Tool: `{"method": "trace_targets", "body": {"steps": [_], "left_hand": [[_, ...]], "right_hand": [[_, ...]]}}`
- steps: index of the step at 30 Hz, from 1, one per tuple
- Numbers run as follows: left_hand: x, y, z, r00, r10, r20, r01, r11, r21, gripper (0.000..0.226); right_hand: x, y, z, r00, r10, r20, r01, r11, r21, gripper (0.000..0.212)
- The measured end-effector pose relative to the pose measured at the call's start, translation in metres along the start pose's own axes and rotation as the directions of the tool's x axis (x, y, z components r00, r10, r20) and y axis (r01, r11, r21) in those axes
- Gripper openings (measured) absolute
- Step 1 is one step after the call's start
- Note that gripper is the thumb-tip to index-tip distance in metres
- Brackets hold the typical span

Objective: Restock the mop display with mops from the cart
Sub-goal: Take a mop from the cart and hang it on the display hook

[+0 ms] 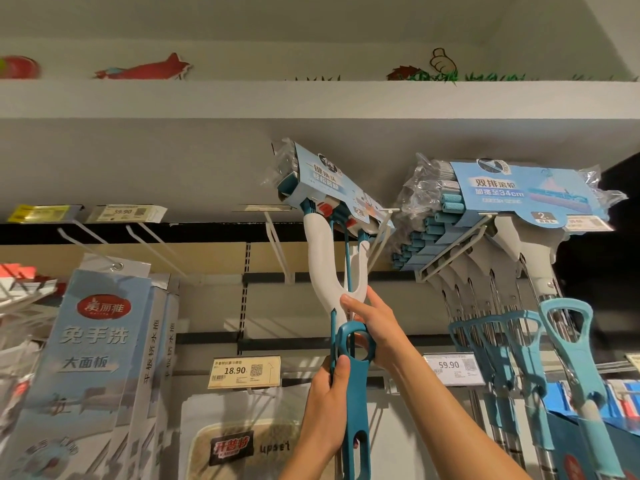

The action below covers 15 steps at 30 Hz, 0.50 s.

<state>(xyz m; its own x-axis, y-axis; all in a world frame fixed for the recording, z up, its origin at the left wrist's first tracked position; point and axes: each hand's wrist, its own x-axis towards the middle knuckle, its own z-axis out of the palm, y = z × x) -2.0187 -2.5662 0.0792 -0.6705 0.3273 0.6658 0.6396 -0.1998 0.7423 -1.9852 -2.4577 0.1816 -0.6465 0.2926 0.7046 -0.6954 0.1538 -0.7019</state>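
teal-and-white sponge mop point(334, 265) is up at the display, head tilted, its blue card sleeve point(325, 181) high at the top row, just under the grey soffit point(173, 102). head sits near the white double hook point(381, 233); cannot tell if it's seated on the hook or only against it.

left hand point(329, 403) grips the teal lever handle point(356, 386) low down, thumb laid up the front, fingers wrapped round the back. right hand point(375, 327) is higher, holding the shaft where the white y-yoke point(323, 271) narrows, thumb on the front of the yoke, fingers curled behind, just above the lever's ring. both forearms reach up from bottom of frame.

right of it: a packed row of the same mops point(519, 209) hanging from a hook, wide blue header card in front, plastic-wrapped roller heads stacked behind, light-blue levers point(568, 341) hanging below. price tag 59.90 point(452, 368) under them.

left: bare white peg hooks point(90, 237), another 59.90 tag point(126, 213), a yellow tag point(43, 213). lower left, tall grey-blue boxes of flat mops point(100, 358) on a peg. centre bottom, 18.90 tag point(244, 370) above a bagged mat point(242, 441).

top ledge: red fish cutout point(145, 69), thumbs-up cutout point(441, 62), fake grass strip point(450, 77).
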Motion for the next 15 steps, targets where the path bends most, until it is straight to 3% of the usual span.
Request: {"method": "trace_targets", "body": {"steps": [8,15], "left_hand": [[0.012,-0.006,0.007,1.000,-0.007,0.009,0.007,0.999,-0.047,0.062],[0.021,-0.013,0.007,0.997,-0.005,0.076,0.014,0.993,-0.116,0.068]], "right_hand": [[0.009,0.000,-0.005,0.999,-0.001,-0.032,0.002,1.000,0.028,0.046],[0.013,0.005,-0.006,0.997,-0.031,-0.071,0.031,1.000,-0.006,0.053]]}}
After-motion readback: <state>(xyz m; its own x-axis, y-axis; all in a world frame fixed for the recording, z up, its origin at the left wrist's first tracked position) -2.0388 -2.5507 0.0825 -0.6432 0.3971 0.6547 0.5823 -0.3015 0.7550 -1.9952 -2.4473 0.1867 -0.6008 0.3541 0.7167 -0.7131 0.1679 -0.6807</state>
